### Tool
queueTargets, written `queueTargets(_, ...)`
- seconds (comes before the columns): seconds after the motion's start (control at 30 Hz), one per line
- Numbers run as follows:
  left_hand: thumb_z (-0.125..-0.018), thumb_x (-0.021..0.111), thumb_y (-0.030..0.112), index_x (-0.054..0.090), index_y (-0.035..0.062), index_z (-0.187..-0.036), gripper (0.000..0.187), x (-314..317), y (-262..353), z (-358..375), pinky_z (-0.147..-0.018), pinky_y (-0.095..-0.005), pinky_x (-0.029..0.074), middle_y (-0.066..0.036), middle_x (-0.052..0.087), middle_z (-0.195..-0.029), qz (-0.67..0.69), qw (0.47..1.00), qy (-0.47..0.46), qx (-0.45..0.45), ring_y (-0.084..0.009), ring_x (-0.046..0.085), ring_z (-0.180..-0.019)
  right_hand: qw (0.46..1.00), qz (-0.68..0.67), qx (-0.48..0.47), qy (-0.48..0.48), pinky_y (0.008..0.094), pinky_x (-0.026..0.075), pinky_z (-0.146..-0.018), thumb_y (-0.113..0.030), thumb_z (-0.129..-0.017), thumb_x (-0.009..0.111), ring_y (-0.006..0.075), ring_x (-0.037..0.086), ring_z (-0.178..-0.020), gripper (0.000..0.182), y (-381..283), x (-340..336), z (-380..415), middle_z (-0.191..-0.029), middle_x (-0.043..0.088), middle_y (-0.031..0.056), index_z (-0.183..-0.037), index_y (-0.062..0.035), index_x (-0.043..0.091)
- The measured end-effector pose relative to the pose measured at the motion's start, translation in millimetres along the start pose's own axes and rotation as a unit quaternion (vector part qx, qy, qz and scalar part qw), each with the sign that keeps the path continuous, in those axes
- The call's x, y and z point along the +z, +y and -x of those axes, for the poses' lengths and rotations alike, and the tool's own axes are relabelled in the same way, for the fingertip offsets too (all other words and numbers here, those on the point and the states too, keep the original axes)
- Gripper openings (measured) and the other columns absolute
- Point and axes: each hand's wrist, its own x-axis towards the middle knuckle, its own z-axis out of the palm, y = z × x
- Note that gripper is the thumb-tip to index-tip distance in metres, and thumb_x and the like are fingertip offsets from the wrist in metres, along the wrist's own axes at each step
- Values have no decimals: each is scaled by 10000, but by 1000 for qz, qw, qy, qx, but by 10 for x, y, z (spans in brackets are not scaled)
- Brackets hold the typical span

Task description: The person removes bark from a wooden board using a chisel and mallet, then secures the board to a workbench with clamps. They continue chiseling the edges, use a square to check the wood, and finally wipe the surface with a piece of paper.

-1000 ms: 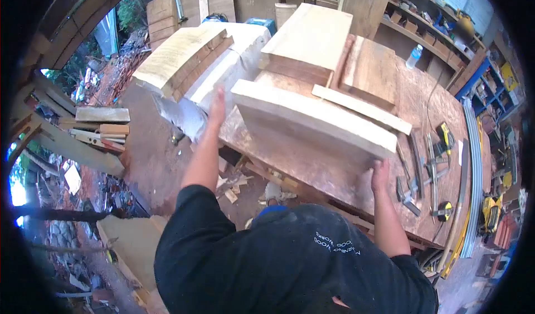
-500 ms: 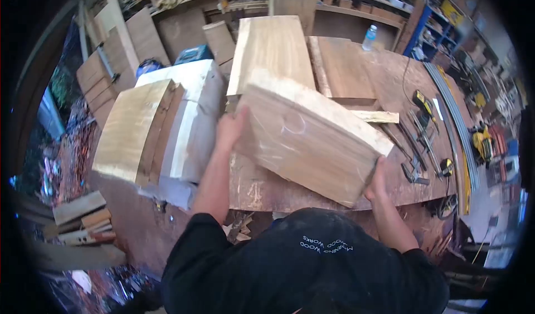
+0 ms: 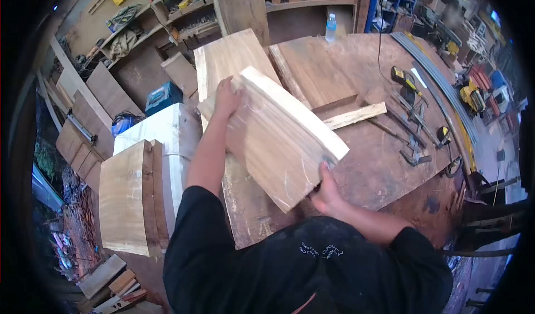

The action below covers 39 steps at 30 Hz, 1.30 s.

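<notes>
A thick wooden slab (image 3: 273, 141) with a pale edge and faint chalk marks hangs tilted over the workbench (image 3: 384, 174). My left hand (image 3: 227, 97) grips its upper left part, fingers closed on the wood. At the slab's lower right corner my right hand (image 3: 327, 191) holds on, thumb on the top face. Behind my left hand lies another light board (image 3: 231, 57), partly covered by the held slab. A brown board (image 3: 317, 71) rests to the right of that one, with a narrow wood strip (image 3: 356, 115) in front of it.
Clamps (image 3: 415, 121) and a yellow-black tool (image 3: 402, 78) lie on the bench's right side, beside long metal strips (image 3: 440, 80). A bottle (image 3: 331, 28) stands at the back. More slabs (image 3: 125, 197) stand at the left, near a teal case (image 3: 163, 97).
The slab has turned clockwise and shifted slightly left in my hands, its top face now more visible. The camera view has also turned.
</notes>
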Motion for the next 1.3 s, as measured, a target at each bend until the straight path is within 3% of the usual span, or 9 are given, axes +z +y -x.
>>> queueTargets(0.17, -832, 670, 301, 513, 57, -1269, 525, -460, 881, 587, -1079, -436, 321, -283, 375, -1393, 8, 994, -108, 22, -419, 364, -1296, 978, 122, 150, -81, 476, 331, -1078, -448, -977, 441, 278, 379, -1309, 598, 343, 521, -684, -1427, 391, 105, -1432, -96, 282)
queueTargets(0.27, -842, 655, 356, 479, 88, -1324, 579, -748, 1042, 1263, -1089, -483, 285, -266, 336, -1435, -106, 982, -142, 56, -417, 339, -1325, 830, 406, 177, -340, 419, 397, -1017, -461, -945, 504, 311, 498, -1205, 592, 114, 339, -1033, -1325, 509, 140, -1390, -89, 382)
queueTargets(0.33, -836, 643, 422, 458, 95, -1340, 628, -821, 1036, 1595, -1087, -525, 256, -251, 342, -1438, -171, 973, -156, -1, -415, 327, -1331, 580, 704, -145, -383, 404, 416, -995, -431, -893, 589, 341, 541, -1151, 583, -127, 179, -1057, -1284, 535, 190, -1322, -54, 470)
queueTargets(0.47, -817, 626, 511, 406, 135, -1382, 714, -679, 761, 1821, -1065, -572, 248, -173, 379, -1437, -275, 957, -92, -4, -381, 329, -1338, 600, 733, -292, -131, 422, 399, -1006, -320, -766, 714, 378, 499, -1171, 614, -889, -143, -1315, -1244, 524, 243, -1252, -7, 507)
queueTargets(0.53, -817, 623, 507, 410, 149, -1385, 704, -622, 817, 1791, -1060, -565, 256, -149, 390, -1436, -304, 950, -66, 4, -369, 336, -1336, 384, 791, -470, -75, 414, 406, -1003, -324, -685, 773, 357, 487, -1194, 683, -1293, -434, -1858, -1241, 531, 201, -1246, -25, 522)
queueTargets(0.7, -861, 585, 450, 387, 279, -1419, 617, -557, 614, 1595, -1078, -547, 235, -103, 385, -1455, -373, 925, -67, -19, -345, 319, -1355, 265, 914, -275, -133, 457, 445, -905, -268, -678, 758, 325, 587, -1032, 510, -1709, -763, -2146, -1047, 621, 168, -1096, -42, 574)
queueTargets(0.87, -862, 622, 370, 425, 264, -1398, 581, -435, 576, 932, -1073, -540, 269, -119, 400, -1442, -373, 914, -128, -93, -376, 361, -1321, 274, 902, -252, -217, 420, 471, -836, -270, -687, 749, 306, 607, -970, 467, -1635, -998, -1436, -987, 637, 153, -1058, -47, 574)
queueTargets(1.0, -830, 661, 210, 573, 52, -1222, 432, 276, 1760, 1132, -955, -382, 441, -177, 584, -1226, 8, 1000, 8, 12, -378, 556, -1112, 354, 865, -282, -218, 424, 468, -834, -298, -681, 760, 319, 602, -966, 498, -2116, -1337, -797, -978, 626, 137, -1092, -99, 562)
queueTargets(1.3, -874, 659, 187, 674, 10, -959, 197, 1685, 2739, 1659, -732, -256, 461, -50, 651, -868, 213, 884, -370, -189, -93, 581, -834, 384, 867, -294, -123, 417, 467, -827, -313, -657, 780, 322, 593, -970, 555, -3118, -2095, -468, -981, 615, 133, -1129, -121, 561)
